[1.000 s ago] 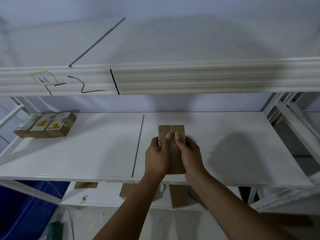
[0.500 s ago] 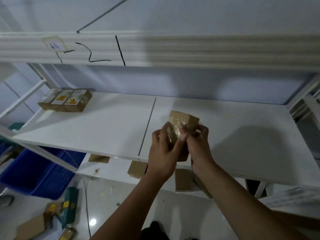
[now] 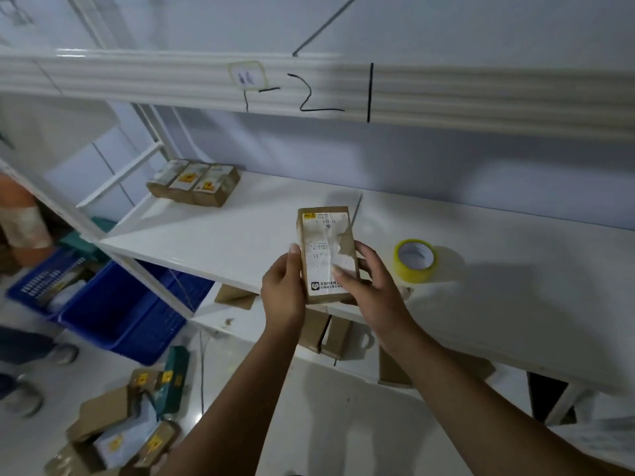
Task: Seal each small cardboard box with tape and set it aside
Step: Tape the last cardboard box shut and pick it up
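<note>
Holding the box (image 3: 326, 255) up in both hands at the centre of the frame, I have it lifted over the front edge of the white shelf (image 3: 240, 235) with its label (image 3: 324, 250) facing me. My left hand (image 3: 283, 293) grips the left side, thumb straight up along the edge and fingers hidden behind. My right hand (image 3: 372, 290) grips the right side, thumb laid across the lower part of the label and fingers curled round the far edge. Neither hand has anything else in it.

The tape roll (image 3: 415, 260) stands on the shelf just to the right of my right hand, not touching it. Three boxes (image 3: 194, 183) lie side by side at the upper left of the shelf, well apart from the one I hold. More boxes (image 3: 127, 431) lie on the floor at lower left, beside the blue crates (image 3: 120, 310).

I judge this to be a checking step: the label side is toward me and the flap seam is out of sight, so I cannot tell whether this box is taped yet. If it is sealed, the next move calls for freeing one hand and carrying the box across to the row at upper left. If not, I need to lay it flat on the shelf, seam up, and send my right hand over to the tape roll while the left hand steadies the box.
</note>
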A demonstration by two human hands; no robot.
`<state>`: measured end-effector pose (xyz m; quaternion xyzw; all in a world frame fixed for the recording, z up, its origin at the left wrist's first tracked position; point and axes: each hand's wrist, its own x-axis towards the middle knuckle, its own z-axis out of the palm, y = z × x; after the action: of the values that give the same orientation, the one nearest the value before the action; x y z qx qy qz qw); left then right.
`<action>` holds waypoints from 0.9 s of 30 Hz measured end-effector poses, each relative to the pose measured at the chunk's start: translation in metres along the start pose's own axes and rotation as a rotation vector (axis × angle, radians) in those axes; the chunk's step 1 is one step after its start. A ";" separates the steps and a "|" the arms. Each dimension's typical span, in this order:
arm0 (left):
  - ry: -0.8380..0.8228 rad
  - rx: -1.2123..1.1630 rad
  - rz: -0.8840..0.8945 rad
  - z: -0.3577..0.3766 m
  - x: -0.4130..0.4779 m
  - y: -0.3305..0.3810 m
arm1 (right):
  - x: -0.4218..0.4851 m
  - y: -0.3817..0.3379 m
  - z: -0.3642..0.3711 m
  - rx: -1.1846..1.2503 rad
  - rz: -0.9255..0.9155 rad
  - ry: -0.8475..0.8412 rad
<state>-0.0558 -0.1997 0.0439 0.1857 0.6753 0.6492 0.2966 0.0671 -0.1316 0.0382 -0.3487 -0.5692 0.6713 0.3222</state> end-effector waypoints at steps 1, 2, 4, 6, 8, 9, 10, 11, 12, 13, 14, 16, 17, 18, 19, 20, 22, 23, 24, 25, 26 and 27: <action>0.023 -0.015 0.033 -0.010 0.004 0.000 | 0.002 0.001 0.011 -0.024 -0.015 0.006; 0.025 -0.033 0.047 -0.021 0.007 0.001 | 0.005 0.002 0.021 -0.052 -0.026 0.011; -0.027 -0.054 0.069 -0.043 0.011 0.002 | 0.009 0.001 0.043 -0.124 -0.030 0.026; -0.077 -0.086 0.059 -0.064 0.015 0.002 | 0.012 0.000 0.064 -0.188 -0.034 0.023; -0.088 -0.121 0.043 -0.085 0.025 0.002 | 0.017 0.001 0.083 -0.216 -0.028 0.009; -0.084 -0.127 0.036 -0.094 0.030 0.000 | 0.019 0.002 0.092 -0.228 -0.017 -0.002; -0.077 -0.126 0.027 -0.103 0.037 0.000 | 0.023 0.003 0.100 -0.238 -0.006 -0.014; -0.068 -0.124 0.020 -0.111 0.043 0.000 | 0.027 0.004 0.108 -0.240 0.006 -0.029; -0.058 -0.119 0.011 -0.119 0.049 0.000 | 0.031 0.003 0.115 -0.236 0.021 -0.046; -0.046 -0.121 -0.003 -0.126 0.056 0.001 | 0.035 0.003 0.122 -0.228 0.031 -0.064; -0.034 -0.126 -0.018 -0.132 0.063 0.001 | 0.039 0.002 0.129 -0.212 0.041 -0.080; -0.010 -0.124 -0.030 -0.143 0.080 0.000 | 0.051 0.002 0.141 -0.193 0.065 -0.110; -0.002 -0.117 -0.033 -0.147 0.090 -0.001 | 0.058 0.004 0.147 -0.204 0.078 -0.123; 0.005 -0.110 -0.037 -0.151 0.100 -0.002 | 0.067 0.004 0.153 -0.219 0.092 -0.136; 0.014 -0.106 -0.042 -0.153 0.110 -0.002 | 0.077 0.005 0.160 -0.230 0.105 -0.146; 0.019 -0.103 -0.046 -0.155 0.121 -0.004 | 0.089 0.006 0.166 -0.235 0.119 -0.152; 0.038 -0.070 -0.063 -0.160 0.146 -0.009 | 0.114 0.010 0.179 -0.246 0.143 -0.158; 0.046 -0.052 -0.068 -0.162 0.160 -0.013 | 0.128 0.012 0.187 -0.250 0.150 -0.159; 0.041 -0.036 -0.070 -0.164 0.175 -0.017 | 0.143 0.015 0.194 -0.251 0.161 -0.155; 0.023 -0.022 -0.078 -0.167 0.190 -0.021 | 0.159 0.019 0.201 -0.251 0.175 -0.149; 0.001 -0.016 -0.090 -0.171 0.204 -0.023 | 0.175 0.024 0.208 -0.252 0.191 -0.146; -0.016 -0.015 -0.106 -0.175 0.218 -0.024 | 0.192 0.029 0.215 -0.249 0.204 -0.143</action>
<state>-0.3294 -0.1978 -0.0178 0.1524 0.6770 0.6361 0.3373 -0.2188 -0.0930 0.0135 -0.3933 -0.6310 0.6479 0.1655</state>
